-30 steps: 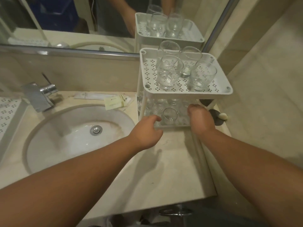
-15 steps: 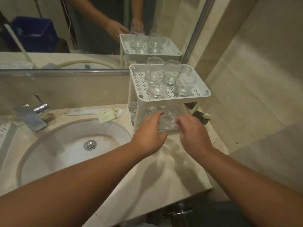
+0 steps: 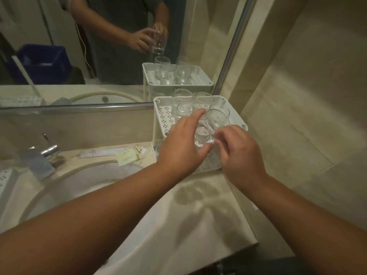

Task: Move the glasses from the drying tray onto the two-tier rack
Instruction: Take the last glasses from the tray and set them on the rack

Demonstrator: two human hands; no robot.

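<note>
Both arms reach forward. Left hand (image 3: 181, 148) and right hand (image 3: 238, 153) hold one glass (image 3: 206, 133) between curled fingers, tilted, just before the rack (image 3: 164, 120).

beige tiled wall (image 3: 297, 96), mirror (image 3: 59, 46), marble counter (image 3: 188, 225).

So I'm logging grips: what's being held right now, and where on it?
One clear glass, tilted, between both hands: left hand around its side, right hand fingers pinching near the base.
</note>
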